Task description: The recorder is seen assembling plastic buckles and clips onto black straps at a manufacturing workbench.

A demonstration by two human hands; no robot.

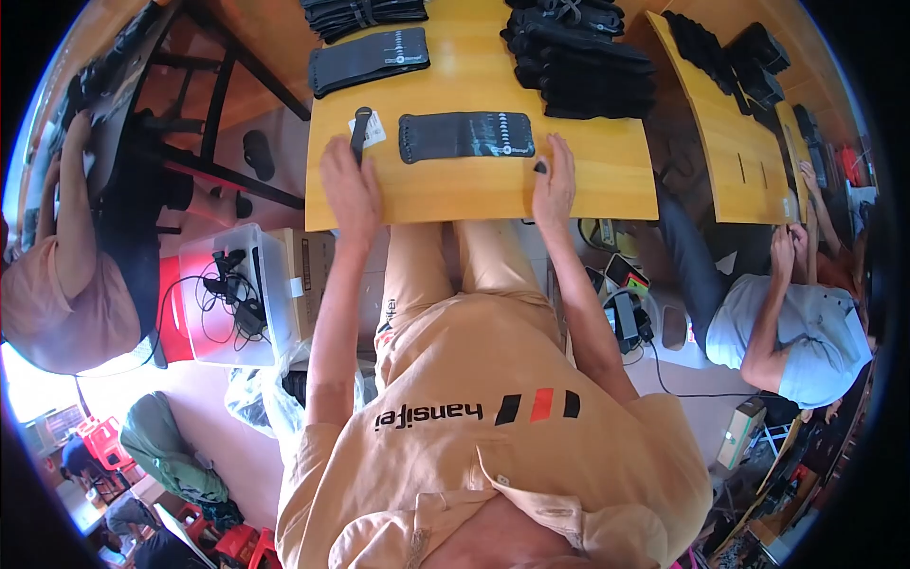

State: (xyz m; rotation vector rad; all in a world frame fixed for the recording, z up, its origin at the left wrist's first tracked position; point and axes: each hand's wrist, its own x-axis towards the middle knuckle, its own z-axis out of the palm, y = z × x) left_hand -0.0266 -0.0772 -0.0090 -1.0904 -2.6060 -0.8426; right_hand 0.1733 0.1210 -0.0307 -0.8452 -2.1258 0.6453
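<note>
A flat black sleeve [466,136] with white print and a row of pale marks lies on the yellow table [445,194], between my two hands. My left hand [352,190] is at its left, closed around the lower part of a narrow black strip with a rounded end [360,131]. Beside that strip lies a small white printed label [375,128]. My right hand [555,186] rests near the sleeve's right end, fingers stretched out and apart from it. Something small and black [540,167] shows at its thumb; I cannot tell whether it is a cover or a loose piece.
Similar black sleeves [370,62] lie at the far left, and a thick pile [583,71] at the far right. A clear plastic bin [232,299] with black cables stands left below the table. Co-workers sit at tables on both sides; one wears a light blue shirt [791,327].
</note>
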